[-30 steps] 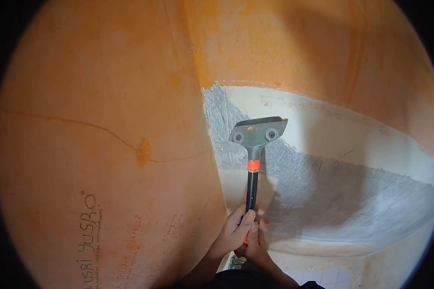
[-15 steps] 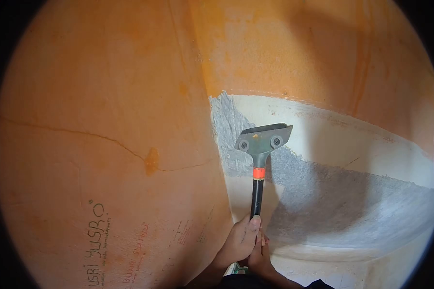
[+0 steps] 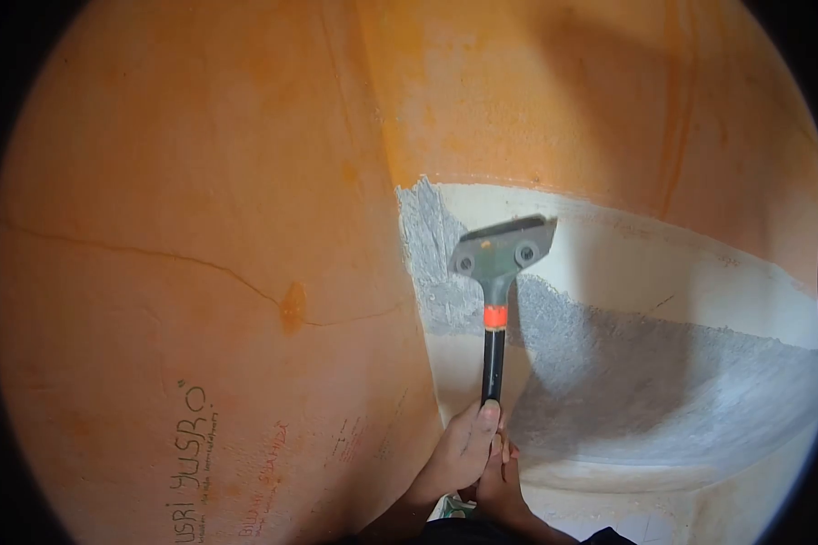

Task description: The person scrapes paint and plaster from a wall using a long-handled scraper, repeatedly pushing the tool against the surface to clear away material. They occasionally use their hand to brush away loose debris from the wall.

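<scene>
A long-handled scraper [image 3: 494, 359] stands up in the middle of the view, with a wide grey-green head, two round screws, a dark blade edge and an orange band below the head. My left hand [image 3: 466, 447] is wrapped round its black handle, thumb lying along it. Just below and to the right, my right hand [image 3: 500, 483] is closed round the lower handle. The scraper's head overlaps the white strip of the wall [image 3: 600, 232], close to a rough grey scraped patch [image 3: 436, 263].
An orange wall [image 3: 200, 163] fills the left, with a long crack and handwriting [image 3: 189, 463] low down. It meets the right wall at a corner. A grey bare band [image 3: 663, 381] curves across the right wall under the white strip, and orange paint [image 3: 536, 100] covers the part above.
The scraper's head has moved slightly up and right and tilts a little more, its right end higher. Both hands have shifted slightly up and right with the handle.
</scene>
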Action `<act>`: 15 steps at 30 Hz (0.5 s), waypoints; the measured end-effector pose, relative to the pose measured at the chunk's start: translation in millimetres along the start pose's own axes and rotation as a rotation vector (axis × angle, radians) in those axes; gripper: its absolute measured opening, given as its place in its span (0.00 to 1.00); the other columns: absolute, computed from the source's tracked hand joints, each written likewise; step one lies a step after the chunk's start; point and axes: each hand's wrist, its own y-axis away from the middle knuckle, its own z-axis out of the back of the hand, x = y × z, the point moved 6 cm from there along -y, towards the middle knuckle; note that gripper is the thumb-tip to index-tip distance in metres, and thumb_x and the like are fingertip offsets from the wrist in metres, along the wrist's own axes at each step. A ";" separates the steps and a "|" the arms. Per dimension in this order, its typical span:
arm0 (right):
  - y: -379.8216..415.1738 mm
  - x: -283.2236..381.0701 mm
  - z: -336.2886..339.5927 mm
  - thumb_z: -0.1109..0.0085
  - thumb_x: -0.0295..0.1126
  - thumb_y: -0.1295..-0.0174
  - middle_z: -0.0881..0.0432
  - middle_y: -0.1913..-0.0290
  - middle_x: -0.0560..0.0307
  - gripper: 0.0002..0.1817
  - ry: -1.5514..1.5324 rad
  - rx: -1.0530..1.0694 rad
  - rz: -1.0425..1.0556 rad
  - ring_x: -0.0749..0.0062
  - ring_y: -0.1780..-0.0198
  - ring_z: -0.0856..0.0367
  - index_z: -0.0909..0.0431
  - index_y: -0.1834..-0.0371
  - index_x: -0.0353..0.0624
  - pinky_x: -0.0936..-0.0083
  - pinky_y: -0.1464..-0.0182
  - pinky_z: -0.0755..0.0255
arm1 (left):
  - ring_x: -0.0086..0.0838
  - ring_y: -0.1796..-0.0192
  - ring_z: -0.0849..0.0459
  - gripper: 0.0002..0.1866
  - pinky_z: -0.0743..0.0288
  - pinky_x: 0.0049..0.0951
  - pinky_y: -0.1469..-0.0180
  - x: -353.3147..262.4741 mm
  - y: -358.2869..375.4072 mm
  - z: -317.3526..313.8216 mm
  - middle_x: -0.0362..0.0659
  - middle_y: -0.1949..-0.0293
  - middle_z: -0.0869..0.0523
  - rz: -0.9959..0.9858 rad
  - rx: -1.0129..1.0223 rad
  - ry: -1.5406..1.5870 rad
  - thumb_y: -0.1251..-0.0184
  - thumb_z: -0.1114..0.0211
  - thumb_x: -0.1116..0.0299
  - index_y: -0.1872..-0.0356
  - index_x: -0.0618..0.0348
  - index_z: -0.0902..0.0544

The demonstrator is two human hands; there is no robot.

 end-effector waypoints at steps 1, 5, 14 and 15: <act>-2.2 5.6 1.5 0.68 0.43 0.22 0.24 0.77 0.59 0.19 0.041 -0.036 0.083 0.74 0.78 0.23 0.32 0.54 0.40 0.78 0.76 0.31 | 0.22 0.74 0.25 0.19 0.21 0.29 0.62 0.5 -1.1 0.1 0.38 0.75 0.30 -0.004 0.010 0.013 0.19 0.59 0.54 0.62 0.61 0.31; -0.2 8.1 1.7 0.68 0.43 0.22 0.25 0.79 0.60 0.18 -0.194 0.113 -0.151 0.75 0.79 0.24 0.32 0.54 0.41 0.77 0.77 0.31 | 0.21 0.73 0.25 0.20 0.22 0.28 0.62 -4.4 -1.0 -2.6 0.38 0.74 0.30 0.004 0.018 0.041 0.19 0.59 0.54 0.62 0.61 0.31; -6.4 29.4 -0.1 0.68 0.48 0.22 0.28 0.82 0.62 0.21 -0.170 0.113 -0.118 0.78 0.83 0.27 0.33 0.53 0.41 0.77 0.82 0.36 | 0.22 0.73 0.26 0.21 0.19 0.32 0.58 -5.5 -6.8 -2.1 0.38 0.72 0.30 0.001 0.053 0.118 0.19 0.61 0.52 0.63 0.60 0.32; -3.2 31.0 -0.4 0.68 0.48 0.22 0.29 0.82 0.62 0.20 -0.207 0.112 -0.139 0.79 0.83 0.28 0.34 0.52 0.41 0.78 0.82 0.36 | 0.22 0.73 0.26 0.22 0.19 0.32 0.58 -6.1 -3.9 -3.8 0.39 0.72 0.30 -0.002 0.061 0.109 0.19 0.62 0.51 0.63 0.60 0.32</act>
